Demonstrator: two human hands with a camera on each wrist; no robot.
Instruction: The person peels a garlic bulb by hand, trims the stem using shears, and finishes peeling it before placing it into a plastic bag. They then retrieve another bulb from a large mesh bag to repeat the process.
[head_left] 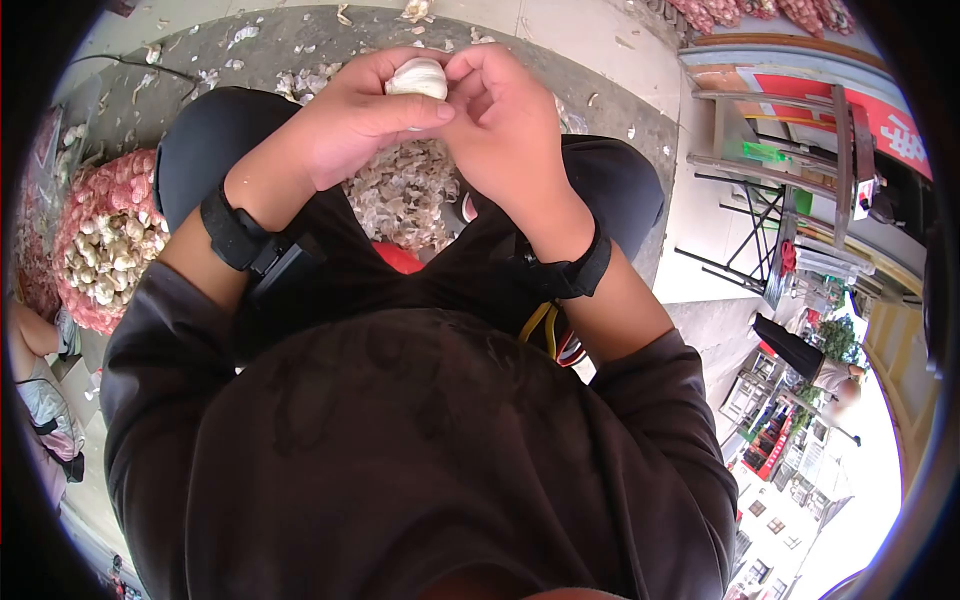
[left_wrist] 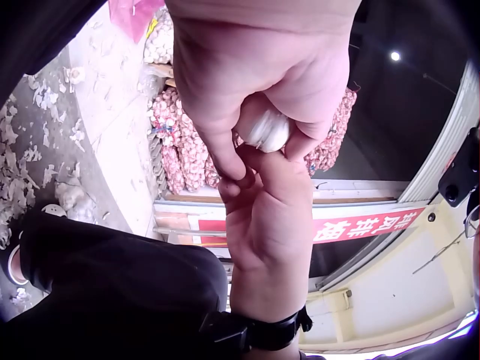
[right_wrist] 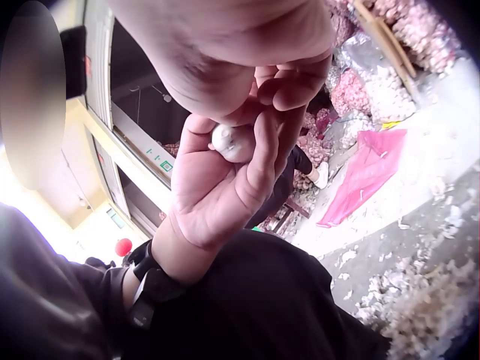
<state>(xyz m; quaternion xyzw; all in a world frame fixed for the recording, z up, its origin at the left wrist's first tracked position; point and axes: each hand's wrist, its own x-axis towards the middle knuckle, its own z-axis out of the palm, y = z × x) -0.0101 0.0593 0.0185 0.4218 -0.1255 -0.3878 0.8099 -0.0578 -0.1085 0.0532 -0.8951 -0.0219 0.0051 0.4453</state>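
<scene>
One garlic bulb [head_left: 417, 76], between our hands: left hand [head_left: 350, 120] curled round it; right hand [head_left: 512, 125], fingers bent beside it, hold unclear. A steady, gentle left grip should serve us best.

There are one left hand [head_left: 345, 125], one right hand [head_left: 508, 130], two black wrist straps [head_left: 228, 228] and one garlic bulb [head_left: 417, 79]. One open mesh sack [head_left: 112, 180] shows; its contents [head_left: 115, 250] are too many to count.
</scene>
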